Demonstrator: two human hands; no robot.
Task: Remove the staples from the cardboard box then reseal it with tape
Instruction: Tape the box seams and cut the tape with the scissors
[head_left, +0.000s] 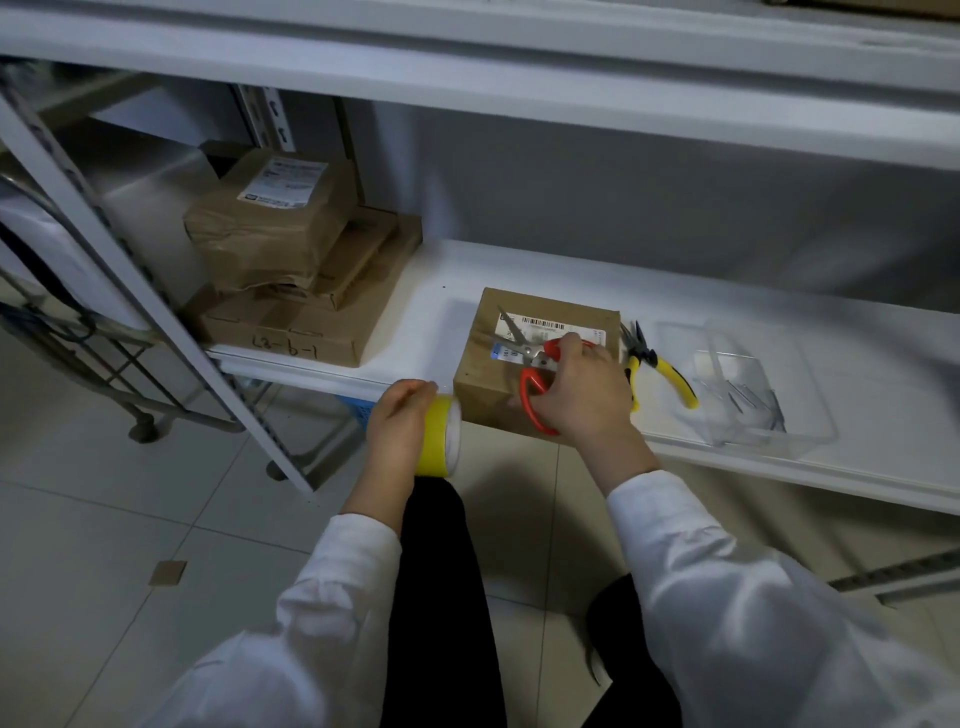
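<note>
A small brown cardboard box (488, 358) with a white barcode label stands at the front edge of the white shelf (431, 312). My right hand (584, 389) rests over the box and grips red-handled scissors (532, 395), whose blades point up-left across the label. My left hand (400, 426) holds a roll of tape with a yellow core (439, 434) just left of the box, below the shelf edge. Clear tape seems to run from the roll toward the box's left side.
Yellow-handled pliers (657, 371) lie right of the box. Further right a clear plastic tray (737, 389) holds several thin metal pieces. Stacked cardboard boxes (291, 270) fill the shelf's left part. A slanted rack post (130, 270) stands at left. Tiled floor lies below.
</note>
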